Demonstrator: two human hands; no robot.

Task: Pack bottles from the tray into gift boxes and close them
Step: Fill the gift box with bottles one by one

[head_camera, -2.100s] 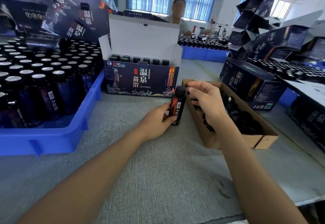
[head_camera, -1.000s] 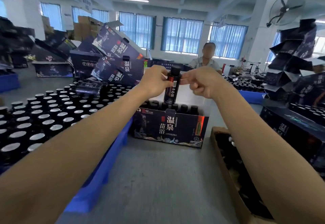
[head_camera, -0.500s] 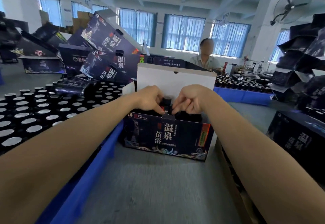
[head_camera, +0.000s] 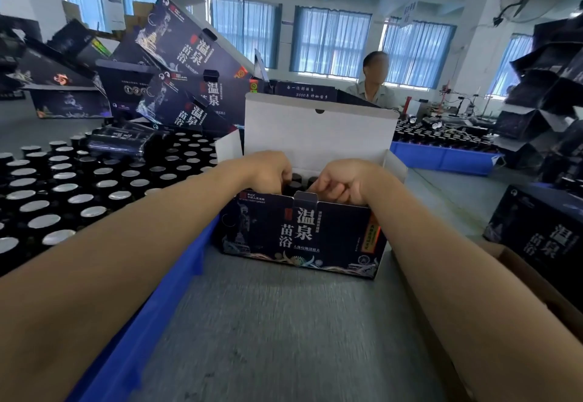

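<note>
Reaching among bottles [head_camera: 295, 185] in the open gift box [head_camera: 299, 237], left hand [head_camera: 268, 171] and right hand [head_camera: 344, 181] curled, grip unclear

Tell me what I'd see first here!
The open dark gift box in the middle, white lid up, with the left hand and right hand reaching into it. On the left, a blue tray crowded with shiny-capped bottles, with dark boxes piled behind.

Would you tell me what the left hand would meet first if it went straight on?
The left hand would most likely meet the bottle caps inside the open gift box first.
</note>
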